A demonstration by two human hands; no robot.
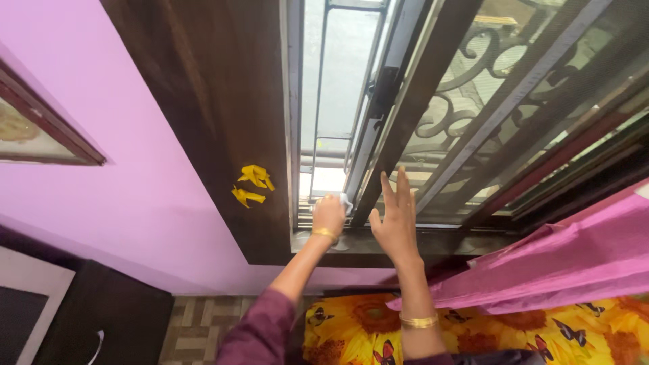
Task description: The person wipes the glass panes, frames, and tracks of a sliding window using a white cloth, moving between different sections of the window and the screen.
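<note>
Left hand: the left hand (329, 215) is seen closed round a small white cloth (345, 201), pressed low against the window just above the sill (433, 241).
Right hand: the right hand (395, 215) is held open, fingers spread and pointing up, laid flat against the dark sliding frame (405, 111); nothing is gripped by it.
Cloth from the hands: it is bunched in the left fist, just left of the right hand's thumb; the left hand is the nearer.
Long axis: the frame bar is seen rising up and to the right from the fingertips, leaning in this view.
Surface: glass panes and an ornate metal grille (473, 61) lie beyond both hands.
Room: a pink wall (122, 101) stands to the left of the left hand, a pink curtain (561, 257) to the right of the right hand, and a sunflower-print cloth (358, 331) under the forearms.
</note>
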